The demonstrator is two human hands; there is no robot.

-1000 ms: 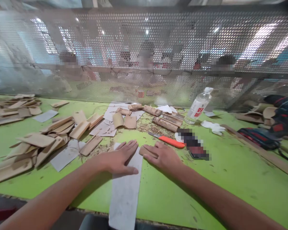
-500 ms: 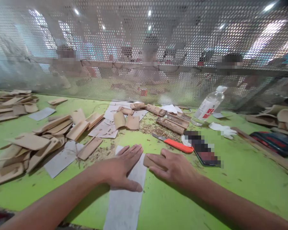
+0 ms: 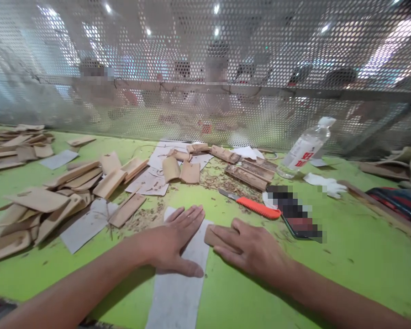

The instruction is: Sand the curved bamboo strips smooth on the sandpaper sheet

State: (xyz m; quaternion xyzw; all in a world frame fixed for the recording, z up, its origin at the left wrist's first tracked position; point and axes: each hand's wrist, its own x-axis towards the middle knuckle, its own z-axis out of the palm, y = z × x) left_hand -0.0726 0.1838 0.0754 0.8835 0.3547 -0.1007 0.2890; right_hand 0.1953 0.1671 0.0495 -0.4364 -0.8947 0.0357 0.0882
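A long pale strip (image 3: 178, 297), like paper or sandpaper, lies on the green table (image 3: 246, 301). Flat on its upper part rests my left hand (image 3: 178, 242), fingers spread and thumb apart. Just right of the strip, my right hand (image 3: 246, 246) has its fingers over a small wooden piece (image 3: 212, 235) and holds it at the strip's right edge. Part of that piece is hidden under the fingers. Beyond the hands lies an orange-handled knife (image 3: 258, 208) with its blade pointing left.
Curved wooden pieces (image 3: 37, 199) are heaped at the left. Shavings and more pieces (image 3: 190, 172) lie ahead. To the right are a phone (image 3: 296, 219), a tilted bottle (image 3: 306, 148), a white glove (image 3: 325, 185) and a wooden strip. A perforated screen (image 3: 192, 109) stands behind, with people beyond.
The camera view has shifted slightly, so the bottle, knife and phone appear further right. Both hands keep nearly the same places, the right one still on the wooden piece.
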